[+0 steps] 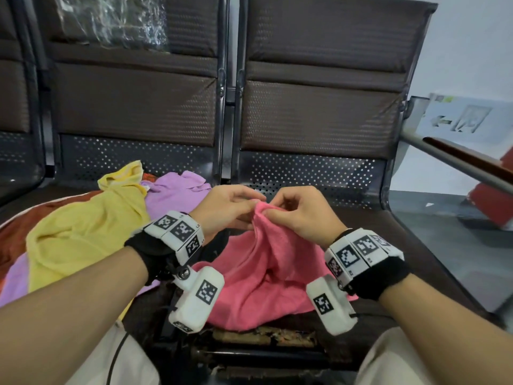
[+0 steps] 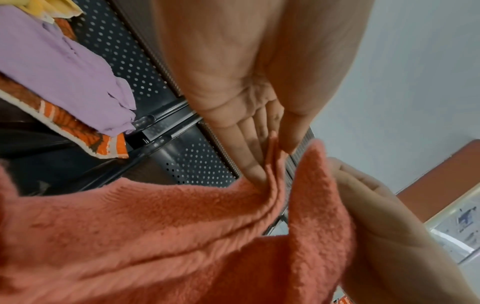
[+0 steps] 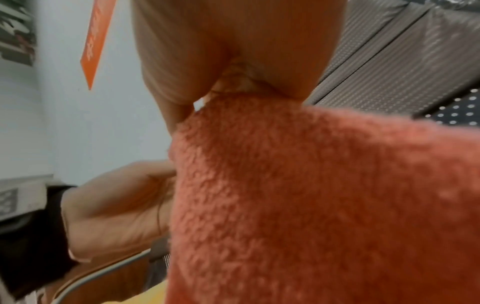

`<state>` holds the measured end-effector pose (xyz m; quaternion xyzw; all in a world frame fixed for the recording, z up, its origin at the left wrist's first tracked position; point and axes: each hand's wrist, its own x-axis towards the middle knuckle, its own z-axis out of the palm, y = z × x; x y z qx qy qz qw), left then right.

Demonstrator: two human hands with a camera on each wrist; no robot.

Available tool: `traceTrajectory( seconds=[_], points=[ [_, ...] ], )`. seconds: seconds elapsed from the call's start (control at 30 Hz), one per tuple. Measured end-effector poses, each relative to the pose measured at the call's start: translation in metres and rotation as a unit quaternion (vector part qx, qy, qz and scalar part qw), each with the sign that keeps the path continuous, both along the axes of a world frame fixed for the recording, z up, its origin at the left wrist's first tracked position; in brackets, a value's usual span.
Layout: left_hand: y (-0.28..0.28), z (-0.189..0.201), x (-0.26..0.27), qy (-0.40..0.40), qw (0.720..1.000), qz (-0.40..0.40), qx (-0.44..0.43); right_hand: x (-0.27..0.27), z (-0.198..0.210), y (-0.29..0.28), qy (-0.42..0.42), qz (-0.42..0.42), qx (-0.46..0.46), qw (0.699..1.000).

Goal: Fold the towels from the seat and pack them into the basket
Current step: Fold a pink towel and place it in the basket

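Observation:
A pink towel (image 1: 263,268) hangs bunched over the front of the right seat, raised at its top edge. My left hand (image 1: 253,208) and right hand (image 1: 271,212) pinch that edge side by side, fingertips nearly touching. In the left wrist view the left fingers (image 2: 255,164) pinch a fold of the pink towel (image 2: 155,236), with the right hand (image 2: 389,236) beside them. In the right wrist view the right hand (image 3: 233,61) grips the pink towel (image 3: 311,195) at its top. A yellow towel (image 1: 83,232) and a purple towel (image 1: 175,190) lie crumpled on the left seat. No basket is clearly visible.
An orange-brown patterned cloth (image 1: 16,226) lies under the yellow and purple towels. A brown woven edge (image 1: 263,336) shows below the pink towel. Padded seat backs (image 1: 319,112) stand behind, and a metal armrest (image 1: 458,168) runs along the right side.

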<state>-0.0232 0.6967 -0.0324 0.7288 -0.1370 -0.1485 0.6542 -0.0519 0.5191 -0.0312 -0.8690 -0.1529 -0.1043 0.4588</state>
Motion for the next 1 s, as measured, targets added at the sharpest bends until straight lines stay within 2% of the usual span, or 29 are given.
traceTrajectory(
  seconds=[0.33, 0.5, 0.67, 0.83, 1.0],
  points=[
    [0.005, 0.005, -0.006, 0.031, 0.997, -0.071, -0.001, -0.001, -0.003, 0.004, -0.008, -0.041, -0.033, 0.999],
    [0.011, 0.005, -0.008, 0.013, 0.993, -0.116, 0.01, 0.0, -0.004, 0.004, 0.012, -0.041, -0.033, 0.999],
    [0.011, 0.003, -0.008, -0.052, 0.994, -0.068, 0.062, -0.001, -0.006, 0.002, 0.099, 0.025, -0.03, 0.994],
    [0.019, 0.002, 0.001, -0.104, 0.991, 0.013, 0.088, -0.006, -0.004, -0.008, 0.188, 0.065, -0.129, 0.972],
    [0.023, 0.001, 0.003, -0.138, 0.984, 0.038, 0.102, -0.005, 0.004, -0.023, 0.155, 0.029, -0.362, 0.919]
  ],
)
